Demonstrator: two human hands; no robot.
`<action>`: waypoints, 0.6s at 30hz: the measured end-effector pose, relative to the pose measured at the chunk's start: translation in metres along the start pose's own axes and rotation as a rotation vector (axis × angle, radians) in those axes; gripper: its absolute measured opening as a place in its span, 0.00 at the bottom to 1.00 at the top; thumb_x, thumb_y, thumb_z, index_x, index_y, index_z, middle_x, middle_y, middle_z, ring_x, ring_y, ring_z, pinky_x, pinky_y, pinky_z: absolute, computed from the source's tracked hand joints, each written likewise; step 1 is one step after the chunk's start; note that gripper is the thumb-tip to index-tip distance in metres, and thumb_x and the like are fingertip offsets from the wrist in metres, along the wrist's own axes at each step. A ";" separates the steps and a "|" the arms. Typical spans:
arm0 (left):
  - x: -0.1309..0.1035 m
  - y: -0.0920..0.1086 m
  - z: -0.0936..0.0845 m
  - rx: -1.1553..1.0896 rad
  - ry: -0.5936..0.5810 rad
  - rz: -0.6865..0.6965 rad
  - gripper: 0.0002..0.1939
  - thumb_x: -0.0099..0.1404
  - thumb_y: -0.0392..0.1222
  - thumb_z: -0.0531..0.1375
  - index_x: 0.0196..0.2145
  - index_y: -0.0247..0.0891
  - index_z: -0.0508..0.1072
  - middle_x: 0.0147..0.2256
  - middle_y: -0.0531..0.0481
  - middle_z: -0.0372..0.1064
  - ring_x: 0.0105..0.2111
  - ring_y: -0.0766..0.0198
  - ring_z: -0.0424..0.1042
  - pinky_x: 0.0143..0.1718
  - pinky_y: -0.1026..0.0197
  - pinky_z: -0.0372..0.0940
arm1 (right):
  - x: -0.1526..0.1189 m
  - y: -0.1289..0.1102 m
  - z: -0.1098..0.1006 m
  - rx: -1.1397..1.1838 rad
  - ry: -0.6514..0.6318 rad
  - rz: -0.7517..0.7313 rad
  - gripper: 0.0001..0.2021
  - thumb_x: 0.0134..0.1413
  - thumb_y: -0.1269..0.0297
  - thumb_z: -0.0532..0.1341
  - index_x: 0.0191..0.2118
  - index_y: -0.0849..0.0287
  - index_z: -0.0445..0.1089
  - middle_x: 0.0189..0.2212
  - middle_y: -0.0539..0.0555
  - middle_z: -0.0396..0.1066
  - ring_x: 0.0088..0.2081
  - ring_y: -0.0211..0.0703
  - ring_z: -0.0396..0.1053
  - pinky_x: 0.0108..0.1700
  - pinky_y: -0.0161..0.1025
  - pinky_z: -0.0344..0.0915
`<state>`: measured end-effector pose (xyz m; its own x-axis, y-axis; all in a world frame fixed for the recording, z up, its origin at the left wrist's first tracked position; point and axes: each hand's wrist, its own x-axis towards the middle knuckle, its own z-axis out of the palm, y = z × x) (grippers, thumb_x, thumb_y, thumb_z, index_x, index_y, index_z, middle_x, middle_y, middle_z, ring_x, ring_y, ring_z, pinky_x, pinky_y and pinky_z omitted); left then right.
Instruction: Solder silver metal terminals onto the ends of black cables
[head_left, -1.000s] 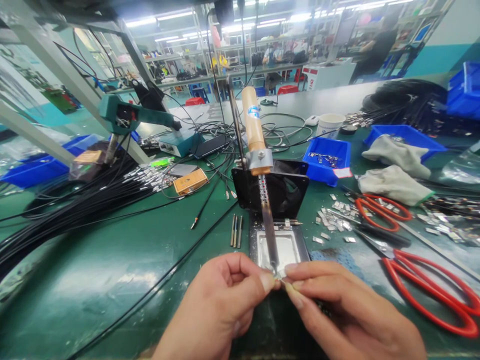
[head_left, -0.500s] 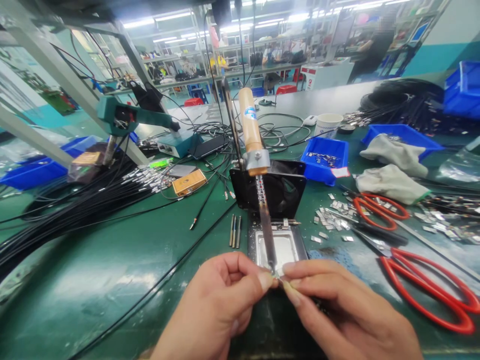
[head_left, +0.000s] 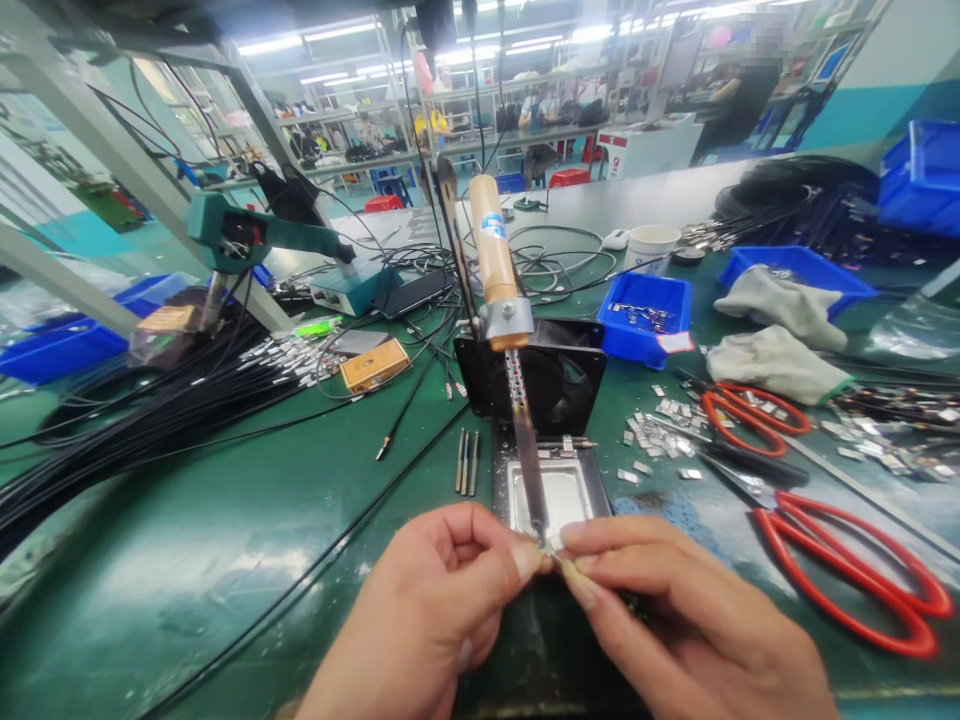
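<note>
A soldering iron (head_left: pixel 496 240) with a wooden handle is clamped in a stand, its dark tip pointing down over a silvery metal tray (head_left: pixel 568 497). Just below that tip, my left hand (head_left: pixel 442 590) pinches with thumb and forefinger. My right hand (head_left: pixel 686 600) meets it from the other side, thumb and fingers also pinched together. Whatever small piece they hold is mostly hidden by the fingertips, and I cannot make out its kind. A black fan (head_left: pixel 555 380) stands behind the tray.
Red-handled scissors (head_left: pixel 847 570) and an orange-handled pair (head_left: pixel 750 420) lie at right, near scattered small metal connectors (head_left: pixel 664 435). Behind are a blue bin (head_left: pixel 645 318), gloves (head_left: pixel 776 362) and a paper cup (head_left: pixel 652 248). Black cables (head_left: pixel 150 400) spread across the left, beside a wooden block (head_left: pixel 375 366).
The whole view has shifted slightly, with things sitting a little farther left. Both hands keep their pinch at the iron's tip.
</note>
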<state>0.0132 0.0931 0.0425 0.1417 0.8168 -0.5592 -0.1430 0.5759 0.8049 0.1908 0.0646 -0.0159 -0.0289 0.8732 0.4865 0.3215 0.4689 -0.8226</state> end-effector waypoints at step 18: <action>0.003 -0.003 -0.005 -0.023 -0.056 -0.006 0.12 0.60 0.41 0.69 0.24 0.37 0.72 0.14 0.65 0.51 0.16 0.74 0.40 0.18 0.65 0.39 | -0.002 -0.001 -0.001 0.016 0.013 0.000 0.10 0.57 0.77 0.67 0.39 0.52 0.75 0.40 0.48 0.83 0.41 0.39 0.81 0.44 0.31 0.79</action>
<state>0.0094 0.0937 0.0371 0.1968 0.8106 -0.5515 -0.1641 0.5818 0.7966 0.1917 0.0627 -0.0156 -0.0170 0.8714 0.4903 0.3067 0.4713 -0.8269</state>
